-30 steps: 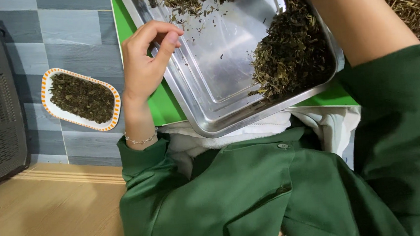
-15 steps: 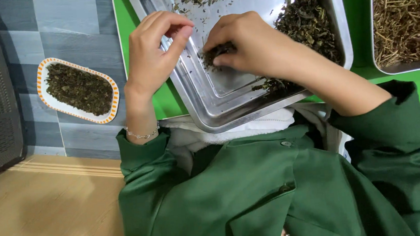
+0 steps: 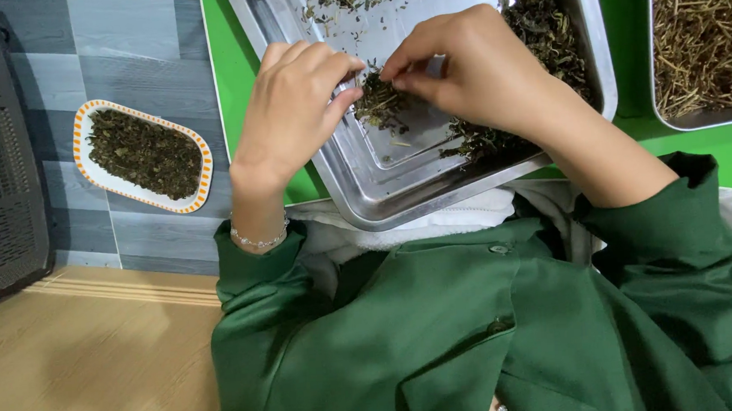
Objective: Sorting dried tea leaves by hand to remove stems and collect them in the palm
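- Fingers (image 3: 345, 91) of left hand (image 3: 296, 120) and right hand (image 3: 468, 70) pinch a small clump of dried leaves (image 3: 378, 102).
- Clump sits mid steel tray (image 3: 382, 187); larger pile at three o'clock.
- Step judged: picking through leaves; next calls for fine separating.

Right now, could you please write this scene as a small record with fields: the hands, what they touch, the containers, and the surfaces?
left hand: fingers bent, pinching at the small clump of dried leaves
right hand: fingertips on the same clump
steel tray: under both hands, dried leaves scattered and heaped at its right side
oval dish: orange-dotted rim, holds dark dried leaves, lies left of the tray
second tray: at right, filled with dried stalks
green mat: under the trays
clothing: green jacket, bracelet on left wrist
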